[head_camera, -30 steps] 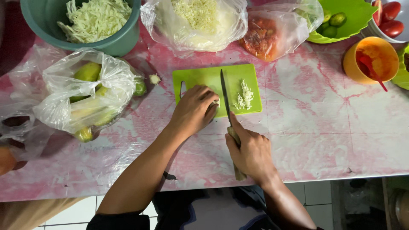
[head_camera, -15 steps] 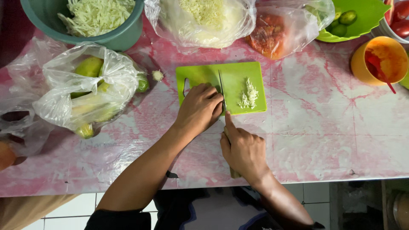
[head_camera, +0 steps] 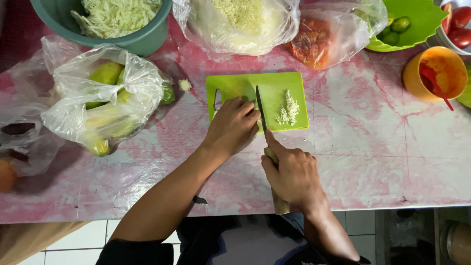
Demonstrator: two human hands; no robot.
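Right hand [head_camera: 294,174] near the front edge of the pink-and-white marbled countertop [head_camera: 373,162], fingers closed around the pale wooden handle of a narrow dark-bladed kitchen knife [head_camera: 261,114], forefinger stretched along the blade's spine. Blade laid across the middle of the small rectangular bright-green plastic cutting board [head_camera: 235,84], tip toward the board's far edge. Left hand [head_camera: 233,126] on the board's near-left part, fingers curled down over something being cut; hidden beneath the knuckles, so its kind cannot be told. Fingertips just beside the blade's left face. Small heap of pale, finely chopped shreds [head_camera: 288,112] on the board's right half, just right of the blade.

Along the countertop's far edge: round teal plastic basin of shredded pale cabbage [head_camera: 147,39] at the far left corner, clear plastic bag of pale shredded vegetable [head_camera: 240,24] behind the board, clear plastic bag with orange-red contents [head_camera: 319,41] beside it, lime-green plastic bowl with small green limes [head_camera: 417,19] toward the far right corner. Orange plastic cup with red paste and a red spoon [head_camera: 434,73] near the right edge. Crumpled clear plastic bag holding green and yellowish fruit [head_camera: 105,98] near the left edge, well apart from the board. Small pale vegetable scrap [head_camera: 184,85] on the countertop between that bag and the board.
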